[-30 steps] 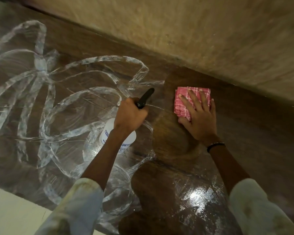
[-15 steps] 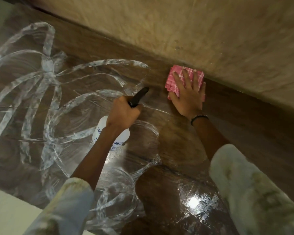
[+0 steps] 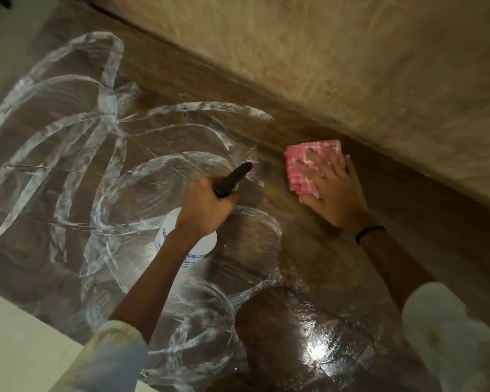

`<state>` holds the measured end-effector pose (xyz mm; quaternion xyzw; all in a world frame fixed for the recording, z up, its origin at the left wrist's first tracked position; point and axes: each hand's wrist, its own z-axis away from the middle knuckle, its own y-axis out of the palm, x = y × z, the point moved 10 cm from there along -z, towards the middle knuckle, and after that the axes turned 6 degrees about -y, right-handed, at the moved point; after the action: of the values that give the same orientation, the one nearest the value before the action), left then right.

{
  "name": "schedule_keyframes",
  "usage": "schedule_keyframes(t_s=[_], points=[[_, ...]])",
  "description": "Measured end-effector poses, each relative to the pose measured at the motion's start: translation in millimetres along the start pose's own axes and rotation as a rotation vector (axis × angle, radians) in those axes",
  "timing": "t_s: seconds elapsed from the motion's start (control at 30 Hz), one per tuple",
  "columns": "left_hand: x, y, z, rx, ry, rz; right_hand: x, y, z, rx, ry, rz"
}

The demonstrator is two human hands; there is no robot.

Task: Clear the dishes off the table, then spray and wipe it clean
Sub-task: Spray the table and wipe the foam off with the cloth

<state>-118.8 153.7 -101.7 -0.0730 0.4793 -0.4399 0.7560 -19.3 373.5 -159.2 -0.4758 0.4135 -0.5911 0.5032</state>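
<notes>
A dark wooden table (image 3: 317, 267) fills the view, streaked with white foamy loops over its left and middle. My left hand (image 3: 207, 205) grips the neck of a white spray bottle (image 3: 186, 239) with a black nozzle pointing toward the far edge. My right hand (image 3: 334, 193) presses flat with straight fingers on a folded pink checked cloth (image 3: 303, 165) lying on the table near the far edge by the wall. No dishes are in view.
A rough beige wall (image 3: 351, 52) runs along the table's far edge. A pale floor (image 3: 17, 340) shows past the near left edge. The right part of the table looks wet and glossy, with a bright light reflection (image 3: 320, 349).
My right hand slid the pink cloth up to the wall edge, then a little back toward me. The left hand with the bottle stayed about where it was.
</notes>
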Motion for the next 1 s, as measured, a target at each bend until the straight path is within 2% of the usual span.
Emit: schedule_keyframes(t_s=[0.1, 0.2, 0.27, 0.37, 0.5, 0.57, 0.63, 0.73, 0.87, 0.93, 1.0], points=[[1, -4, 0, -0.008, 0.002, 0.021, -21, -14, -29, -0.041, 0.202, -0.073], [2, -12, 1, -0.034, -0.014, 0.068, -7, -21, -70, -0.091, 0.323, -0.119], [3, -13, 2, -0.019, -0.026, 0.118, 15, -22, -92, -0.100, 0.311, -0.127], [0, -13, 4, -0.013, 0.000, 0.093, 53, -18, -108, -0.083, 0.187, -0.131], [-5, -15, 7, -0.045, 0.023, 0.045, 95, -10, -72, -0.040, -0.071, -0.056], [-5, -15, 7, -0.046, 0.027, 0.040, 89, -1, -44, -0.025, -0.140, -0.036], [-4, -15, 6, -0.043, 0.022, 0.053, 63, 2, -23, -0.009, -0.105, -0.020], [0, -15, 5, -0.014, -0.008, 0.106, 22, -5, -21, -0.014, 0.088, -0.061], [4, -15, 8, 0.004, -0.017, 0.162, 21, -15, -64, -0.079, 0.331, -0.156], [3, -16, 11, -0.021, -0.002, 0.118, 43, -15, -83, -0.077, 0.316, -0.167], [-1, -17, 15, -0.046, 0.016, 0.070, 75, -13, -88, -0.079, 0.188, -0.156]])
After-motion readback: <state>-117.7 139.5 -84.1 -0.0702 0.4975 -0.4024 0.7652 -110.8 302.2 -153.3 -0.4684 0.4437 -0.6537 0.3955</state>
